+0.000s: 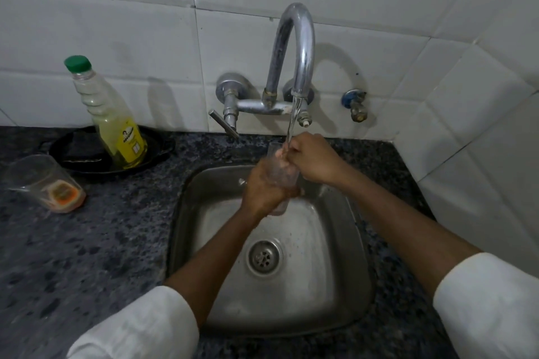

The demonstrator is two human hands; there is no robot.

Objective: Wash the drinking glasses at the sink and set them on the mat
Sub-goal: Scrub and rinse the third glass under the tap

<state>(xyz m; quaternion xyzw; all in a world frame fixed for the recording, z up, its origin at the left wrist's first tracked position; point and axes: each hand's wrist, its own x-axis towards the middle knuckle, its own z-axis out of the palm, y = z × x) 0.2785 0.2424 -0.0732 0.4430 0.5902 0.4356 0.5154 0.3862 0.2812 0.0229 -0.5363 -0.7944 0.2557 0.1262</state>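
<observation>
Head view: a person stands at a steel sink [344, 285] set in a dark speckled counter [87, 256]
Tap: the curved tap [294, 46] runs a thin stream into the glass
Glass in hand: a clear drinking glass [284, 176] is held upright over the basin
Left hand: the left hand [264, 189] is wrapped around the glass's lower body, fingers curled tight
Right hand: the right hand [310, 159] has its fingers bunched and dipped into the mouth, apparently rubbing inside
Waiting: a second glass [43, 182] lies tipped on the counter far left, near a soap bottle [112, 122] on a black tray [87, 160]
Progress: early; one glass mid-wash, one seemingly unwashed, no mat visible
</observation>
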